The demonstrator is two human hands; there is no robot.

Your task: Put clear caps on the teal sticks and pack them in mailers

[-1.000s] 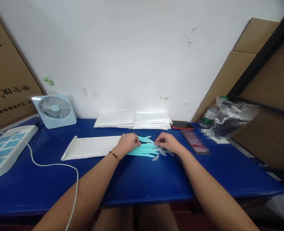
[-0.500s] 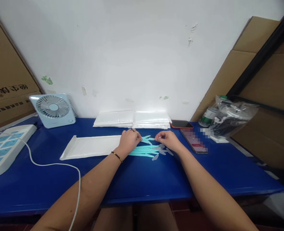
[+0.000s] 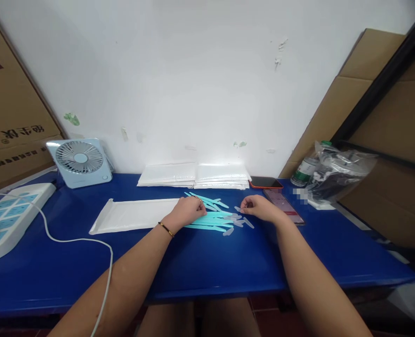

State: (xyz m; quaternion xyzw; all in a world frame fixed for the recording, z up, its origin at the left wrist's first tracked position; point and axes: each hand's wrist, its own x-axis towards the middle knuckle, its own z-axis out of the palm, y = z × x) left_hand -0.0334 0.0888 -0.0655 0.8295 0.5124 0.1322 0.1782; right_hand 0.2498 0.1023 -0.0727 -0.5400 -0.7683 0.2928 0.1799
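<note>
My left hand (image 3: 189, 210) rests over a pile of slim turquoise sticks that look like eyebrow razors (image 3: 214, 221). Its fingers are closed and the tips press on a razor in the pile; part of the grip is hidden. Behind that hand, more turquoise razors (image 3: 212, 202) lie crossed in a loose group. To the right, my right hand (image 3: 258, 207) pinches a small translucent cap (image 3: 237, 209) between thumb and finger. Several similar loose caps (image 3: 248, 222) are scattered at the right ends of the razors.
A white padded pouch (image 3: 133, 215) lies left of the razors. White packets (image 3: 168, 174) are stacked against the wall. Two phones (image 3: 265, 182) lie behind my right hand. A blue fan (image 3: 80, 161), a power strip (image 3: 14, 215) with a cable, a bottle (image 3: 304, 171) and a plastic bag (image 3: 341, 171) stand around.
My hands have moved apart. A razor that was between them now lies with the upper group. My left hand has come down to the lower pile; my right has shifted right.
</note>
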